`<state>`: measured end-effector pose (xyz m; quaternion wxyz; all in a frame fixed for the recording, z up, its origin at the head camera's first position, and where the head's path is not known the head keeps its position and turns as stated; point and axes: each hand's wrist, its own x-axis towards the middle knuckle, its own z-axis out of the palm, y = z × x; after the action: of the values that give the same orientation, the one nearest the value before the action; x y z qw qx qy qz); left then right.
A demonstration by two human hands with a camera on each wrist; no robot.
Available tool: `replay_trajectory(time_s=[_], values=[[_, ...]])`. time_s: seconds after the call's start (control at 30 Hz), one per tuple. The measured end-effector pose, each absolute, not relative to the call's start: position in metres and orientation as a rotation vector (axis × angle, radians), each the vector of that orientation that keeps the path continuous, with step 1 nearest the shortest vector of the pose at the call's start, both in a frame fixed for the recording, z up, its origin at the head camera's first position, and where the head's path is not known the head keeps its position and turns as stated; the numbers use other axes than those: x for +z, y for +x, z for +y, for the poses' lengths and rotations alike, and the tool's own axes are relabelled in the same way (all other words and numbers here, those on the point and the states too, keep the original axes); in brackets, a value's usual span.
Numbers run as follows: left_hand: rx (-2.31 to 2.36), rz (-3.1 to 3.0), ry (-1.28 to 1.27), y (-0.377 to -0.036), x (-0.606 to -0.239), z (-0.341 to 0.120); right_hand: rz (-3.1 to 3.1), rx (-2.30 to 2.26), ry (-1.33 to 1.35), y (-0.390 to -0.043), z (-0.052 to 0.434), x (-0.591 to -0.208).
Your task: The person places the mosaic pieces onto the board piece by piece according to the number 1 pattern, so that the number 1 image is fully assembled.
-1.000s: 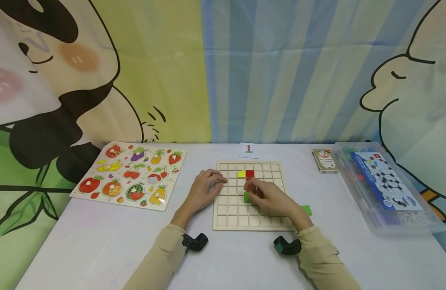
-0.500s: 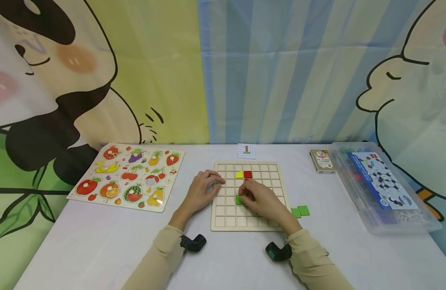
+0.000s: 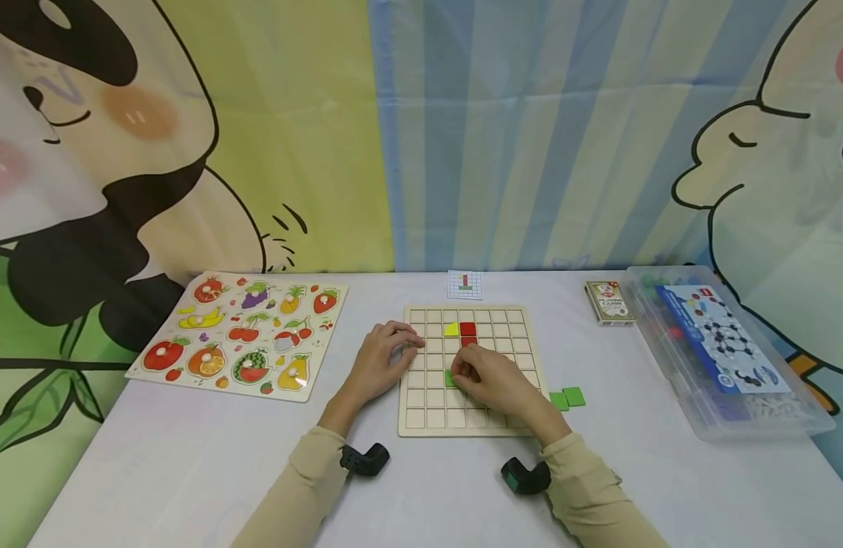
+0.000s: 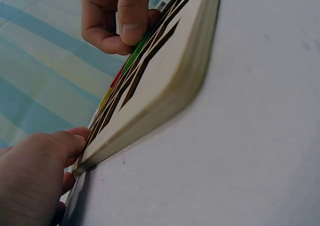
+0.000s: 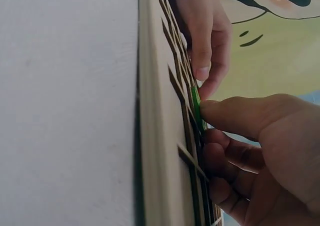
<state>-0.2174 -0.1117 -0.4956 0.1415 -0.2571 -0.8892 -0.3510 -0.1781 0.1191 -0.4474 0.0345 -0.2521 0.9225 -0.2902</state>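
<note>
The right hand point(image 3: 493, 380) pinches a green tile point(image 3: 450, 378) at its fingertips, seating it in the grid board point(image 3: 524, 335) (left hand point(image 3: 380, 361) steadies the edge, fingers relaxed); next, likely pressing it flush.

Around the right hand point(image 3: 493, 380), which pinched a small green square tile point(image 3: 451, 378), the wooden grid board point(image 3: 421, 417) had bare cells toward the wrist. The left hand point(image 3: 380, 361) blocked the board's left edge just beside the grip. Beyond the fingertips sat a yellow tile point(image 3: 452, 329) and a red tile point(image 3: 468, 329). Two loose green tiles point(image 3: 567, 398) lay on the white table point(image 3: 189, 457) right of the wrist.
</note>
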Motion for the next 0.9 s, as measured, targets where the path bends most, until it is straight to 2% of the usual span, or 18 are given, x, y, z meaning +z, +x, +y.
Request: replay_trajectory(time_s=[0.4,0.9], values=[[-1.030,-2.592,-0.725,-0.217,-0.496,-0.112,2.654,-0.923,-0.938,-0.182,0.136,-0.440],[-1.016,-2.596,-0.728,-0.217,-0.496,-0.112,2.452,-0.919,-0.832,-0.185,0.160,-0.427]])
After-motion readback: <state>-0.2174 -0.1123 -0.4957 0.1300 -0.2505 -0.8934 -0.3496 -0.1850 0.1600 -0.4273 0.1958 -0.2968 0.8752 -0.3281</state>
